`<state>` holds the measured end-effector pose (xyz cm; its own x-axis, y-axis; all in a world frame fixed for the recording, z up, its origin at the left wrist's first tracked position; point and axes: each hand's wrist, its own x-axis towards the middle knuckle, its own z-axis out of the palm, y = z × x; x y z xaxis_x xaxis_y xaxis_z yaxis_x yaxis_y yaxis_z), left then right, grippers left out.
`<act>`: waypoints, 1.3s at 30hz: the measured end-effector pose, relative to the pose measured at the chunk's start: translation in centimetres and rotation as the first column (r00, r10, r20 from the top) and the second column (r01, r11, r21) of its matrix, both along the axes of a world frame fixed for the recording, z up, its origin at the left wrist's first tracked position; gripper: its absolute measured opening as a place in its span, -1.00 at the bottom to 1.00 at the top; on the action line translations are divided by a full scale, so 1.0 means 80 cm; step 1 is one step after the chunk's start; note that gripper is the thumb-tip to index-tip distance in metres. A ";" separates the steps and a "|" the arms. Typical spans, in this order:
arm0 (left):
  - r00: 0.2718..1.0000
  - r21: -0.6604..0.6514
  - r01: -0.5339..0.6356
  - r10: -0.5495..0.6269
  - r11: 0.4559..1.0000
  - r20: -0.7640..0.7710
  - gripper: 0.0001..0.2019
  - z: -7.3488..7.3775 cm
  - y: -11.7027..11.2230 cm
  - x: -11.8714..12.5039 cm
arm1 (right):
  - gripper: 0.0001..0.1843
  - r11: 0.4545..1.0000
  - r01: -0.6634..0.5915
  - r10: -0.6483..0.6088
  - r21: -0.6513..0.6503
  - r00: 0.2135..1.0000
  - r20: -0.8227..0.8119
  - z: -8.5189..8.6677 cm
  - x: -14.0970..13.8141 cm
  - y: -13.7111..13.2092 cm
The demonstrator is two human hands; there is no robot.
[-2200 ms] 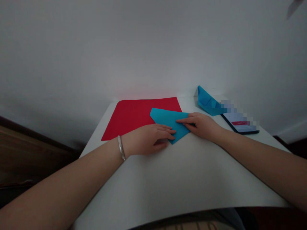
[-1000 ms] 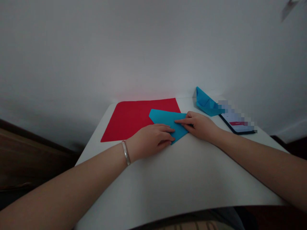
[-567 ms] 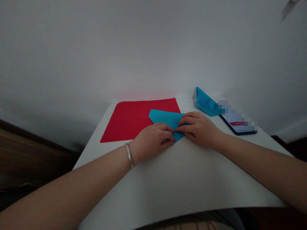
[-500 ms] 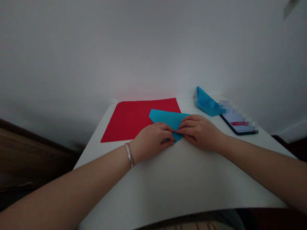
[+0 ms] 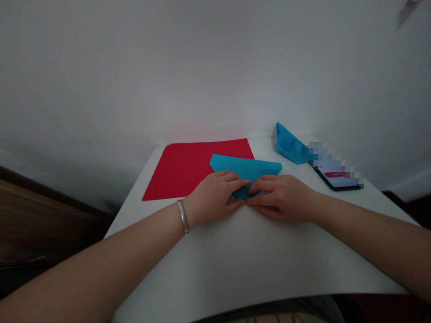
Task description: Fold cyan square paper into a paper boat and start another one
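A folded sheet of blue paper (image 5: 247, 167) lies on the white table, its left corner overlapping a red sheet (image 5: 188, 168). My left hand (image 5: 220, 195), with a silver bangle at the wrist, presses on the blue paper's near left side, fingers together. From the right, my right hand (image 5: 279, 197) has its fingers on the near edge of the same paper, their tips close to my left fingertips. Both hands cover much of the paper's lower part, so the folds there are hidden.
At the back right stands a folded blue paper boat (image 5: 291, 146). Beside it lies a phone (image 5: 336, 172) with a partly blurred lit screen. A pale wall (image 5: 202, 67) rises behind the white table (image 5: 256, 260), and a wooden surface (image 5: 43, 220) is at left.
My right hand has slid down toward me along the blue paper, uncovering its far right corner. My left hand has stayed nearly in place.
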<state>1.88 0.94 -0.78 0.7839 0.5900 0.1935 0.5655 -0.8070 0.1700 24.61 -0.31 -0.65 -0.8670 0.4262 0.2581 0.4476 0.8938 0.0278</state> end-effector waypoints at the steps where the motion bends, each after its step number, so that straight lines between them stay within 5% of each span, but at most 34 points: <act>1: 1.000 0.014 0.006 -0.005 1.000 -0.021 -0.60 -0.001 0.000 0.000 | -0.68 1.000 0.003 -0.003 -0.003 1.000 0.002 0.001 0.000 -0.001; 17: 0.969 -0.109 -0.016 -0.012 0.994 -0.247 -0.44 -0.010 0.013 0.001 | -0.71 0.999 0.034 -0.035 0.013 0.998 0.053 0.008 -0.008 -0.002; 29: 0.952 -0.097 -0.038 0.006 0.995 -0.305 -0.39 -0.008 0.004 -0.003 | -0.71 0.976 0.219 -0.215 -0.008 0.962 0.168 0.016 0.006 0.003; 39: 0.957 -0.118 -0.041 0.005 0.992 -0.289 -0.37 -0.007 -0.002 -0.001 | -0.68 0.905 0.424 -0.392 -0.032 0.861 0.323 0.035 0.017 -0.004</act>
